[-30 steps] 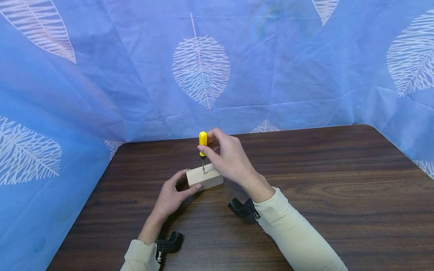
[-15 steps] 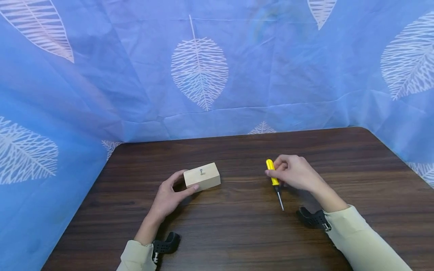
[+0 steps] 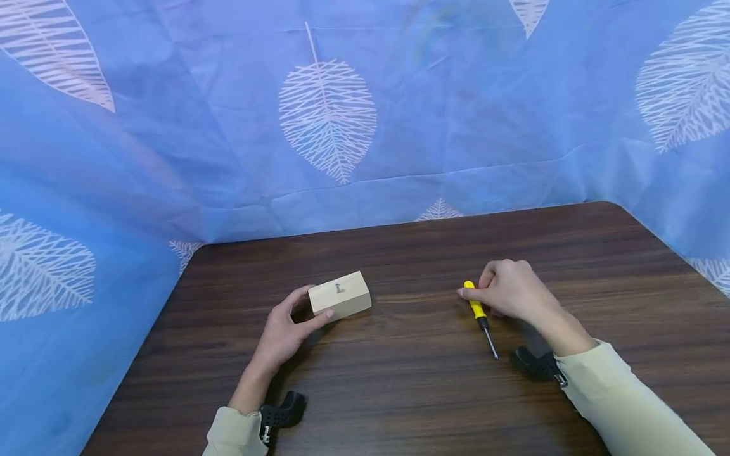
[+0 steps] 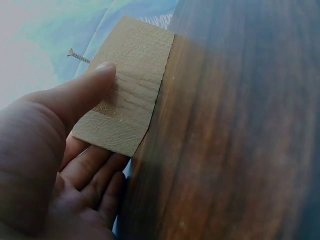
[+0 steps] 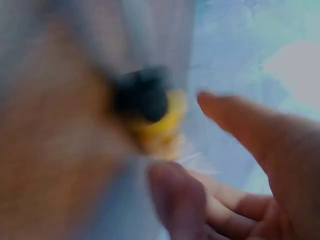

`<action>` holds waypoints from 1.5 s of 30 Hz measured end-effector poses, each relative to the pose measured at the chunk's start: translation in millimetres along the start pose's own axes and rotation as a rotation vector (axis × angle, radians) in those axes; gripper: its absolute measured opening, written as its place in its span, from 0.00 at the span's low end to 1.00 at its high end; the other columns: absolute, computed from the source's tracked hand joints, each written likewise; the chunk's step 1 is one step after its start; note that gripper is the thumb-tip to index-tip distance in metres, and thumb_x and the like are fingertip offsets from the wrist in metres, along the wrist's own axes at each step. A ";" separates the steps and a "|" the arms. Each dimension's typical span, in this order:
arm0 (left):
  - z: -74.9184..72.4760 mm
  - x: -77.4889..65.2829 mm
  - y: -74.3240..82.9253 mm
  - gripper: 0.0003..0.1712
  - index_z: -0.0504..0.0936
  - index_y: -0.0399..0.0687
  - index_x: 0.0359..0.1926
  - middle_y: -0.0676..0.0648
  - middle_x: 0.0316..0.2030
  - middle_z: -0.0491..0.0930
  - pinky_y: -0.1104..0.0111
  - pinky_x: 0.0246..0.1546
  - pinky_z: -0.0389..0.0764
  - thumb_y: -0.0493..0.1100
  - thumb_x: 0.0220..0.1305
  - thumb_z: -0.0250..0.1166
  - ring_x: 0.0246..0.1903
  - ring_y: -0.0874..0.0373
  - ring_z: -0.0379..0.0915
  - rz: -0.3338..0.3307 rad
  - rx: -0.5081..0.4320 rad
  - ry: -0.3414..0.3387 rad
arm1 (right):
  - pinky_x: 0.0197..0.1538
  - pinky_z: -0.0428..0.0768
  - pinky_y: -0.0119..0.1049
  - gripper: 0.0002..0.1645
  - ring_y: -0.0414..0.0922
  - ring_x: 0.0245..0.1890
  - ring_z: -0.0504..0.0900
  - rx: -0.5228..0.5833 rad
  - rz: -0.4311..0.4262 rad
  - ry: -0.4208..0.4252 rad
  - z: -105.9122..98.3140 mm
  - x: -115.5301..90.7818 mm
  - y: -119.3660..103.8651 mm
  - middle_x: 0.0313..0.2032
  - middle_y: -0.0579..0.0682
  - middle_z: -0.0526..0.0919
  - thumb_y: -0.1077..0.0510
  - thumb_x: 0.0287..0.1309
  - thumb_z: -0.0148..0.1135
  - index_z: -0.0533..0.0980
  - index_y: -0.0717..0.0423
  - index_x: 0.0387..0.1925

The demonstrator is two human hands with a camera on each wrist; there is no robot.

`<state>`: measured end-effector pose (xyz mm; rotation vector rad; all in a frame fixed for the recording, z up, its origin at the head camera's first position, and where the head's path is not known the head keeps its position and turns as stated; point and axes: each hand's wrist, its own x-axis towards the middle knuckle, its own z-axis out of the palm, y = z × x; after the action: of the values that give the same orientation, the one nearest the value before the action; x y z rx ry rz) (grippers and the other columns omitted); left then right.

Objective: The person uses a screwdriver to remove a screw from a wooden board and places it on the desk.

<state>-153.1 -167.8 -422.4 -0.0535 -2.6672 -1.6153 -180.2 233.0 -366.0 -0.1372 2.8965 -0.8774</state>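
In the head view my left hand (image 3: 283, 334) grips the left end of a pale wooden block (image 3: 349, 301), thumb on its near side. A screw (image 3: 339, 288) stands up from the block's top face; the left wrist view shows its threaded shank (image 4: 80, 57) partly out of the wood. To the right, a screwdriver (image 3: 477, 309) with a yellow handle lies on the table, tip toward me. My right hand (image 3: 516, 291) is just over its handle, the thumb overlapping it in the head view. The blurred right wrist view shows thumb and fingers spread apart around the handle (image 5: 172, 120).
Everything rests on a dark wood-grain table (image 3: 399, 392). A blue cloth (image 3: 410, 114) with white leaf prints hangs behind it and at the sides. Black camera mounts sit at the left wrist (image 3: 283, 411) and the right wrist (image 3: 536, 365).
My right hand has lifted the screwdriver off the screw, carried it right and laid it on the table, its fingers loosening from the handle. My left hand keeps hold of the block.
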 end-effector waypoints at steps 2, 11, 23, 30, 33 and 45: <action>0.1 1.8 1.2 0.36 0.78 0.58 0.72 0.46 0.67 0.81 0.43 0.71 0.71 0.52 0.66 0.79 0.69 0.47 0.74 0.003 -0.008 0.001 | 0.29 0.78 0.39 0.24 0.42 0.21 0.80 -0.027 -0.057 0.107 -3.9 -1.1 -18.2 0.24 0.48 0.85 0.41 0.68 0.72 0.82 0.60 0.38; 2.8 4.9 2.2 0.35 0.78 0.59 0.72 0.46 0.67 0.82 0.42 0.72 0.71 0.52 0.67 0.78 0.68 0.47 0.75 0.022 -0.012 0.002 | 0.36 0.83 0.34 0.09 0.37 0.29 0.84 0.320 -0.453 0.129 62.5 20.7 -124.3 0.33 0.43 0.91 0.54 0.68 0.75 0.89 0.51 0.46; 1.2 0.0 5.2 0.34 0.79 0.62 0.71 0.48 0.65 0.83 0.42 0.70 0.71 0.53 0.67 0.78 0.66 0.49 0.75 0.020 0.013 -0.010 | 0.34 0.80 0.31 0.07 0.36 0.30 0.82 0.425 -0.431 0.118 112.9 36.8 -145.3 0.34 0.44 0.91 0.53 0.64 0.79 0.91 0.49 0.41; -0.6 0.5 0.9 0.35 0.79 0.60 0.71 0.47 0.66 0.83 0.40 0.73 0.68 0.53 0.65 0.79 0.69 0.47 0.74 -0.007 0.019 0.009 | 0.35 0.82 0.31 0.03 0.36 0.32 0.87 0.487 -0.426 0.160 108.9 37.1 -144.2 0.36 0.44 0.93 0.53 0.68 0.76 0.91 0.47 0.40; 1.9 0.4 -0.7 0.35 0.79 0.60 0.71 0.47 0.67 0.83 0.39 0.74 0.67 0.53 0.65 0.80 0.70 0.46 0.74 -0.009 0.012 0.009 | 0.37 0.84 0.34 0.04 0.42 0.34 0.91 0.514 -0.369 0.128 93.1 29.2 -134.7 0.34 0.45 0.93 0.54 0.70 0.73 0.89 0.48 0.42; -3.0 0.4 -2.0 0.37 0.78 0.57 0.73 0.44 0.67 0.81 0.41 0.70 0.72 0.53 0.66 0.79 0.69 0.45 0.75 0.017 0.027 -0.009 | 0.29 0.75 0.36 0.09 0.43 0.24 0.87 0.209 -0.046 -0.052 47.2 -4.6 -65.0 0.23 0.45 0.88 0.51 0.69 0.74 0.85 0.52 0.36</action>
<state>-153.5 -171.3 -422.8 -0.0826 -2.6870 -1.5771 -165.9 153.9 -368.4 -0.2047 2.7422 -1.1591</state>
